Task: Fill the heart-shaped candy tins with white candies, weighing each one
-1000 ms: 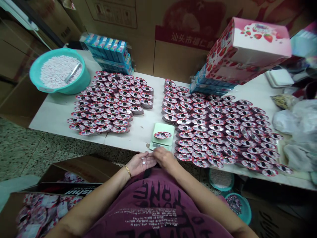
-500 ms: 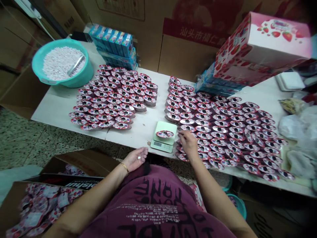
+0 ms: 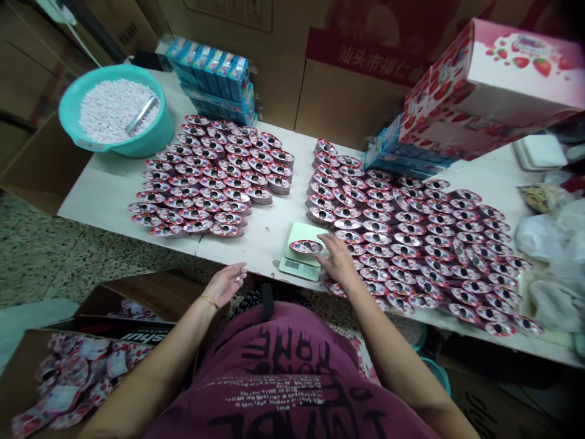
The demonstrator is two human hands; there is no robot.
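Note:
My left hand [image 3: 225, 285] is at the table's front edge with its fingers curled, cradling a few small white pieces [image 3: 237, 278] that look like candies. On the pale green kitchen scale [image 3: 299, 231] stands one red-and-white printed oval container [image 3: 306, 246] with a dark hole in its top. My right hand [image 3: 337, 259] reaches over the scale's right side, thumb and fingers apart near the container's right end; whether they touch it I cannot tell. Rows of similar oval containers [image 3: 402, 244] stand right of the scale, and another block of them [image 3: 212, 183] stands to its left.
A teal basin [image 3: 68, 125] of white pieces holds a metal scoop [image 3: 141, 114] at the back left. Blue boxes [image 3: 214, 73] and a strawberry-printed box [image 3: 457, 91] stand behind the rows. Below left, an open carton [image 3: 137, 292] is beside printed packets [image 3: 68, 381].
My left hand has moved left, its fingers more curled around the white pieces. My right hand has shifted left onto the scale, its fingers opening beside the oval container.

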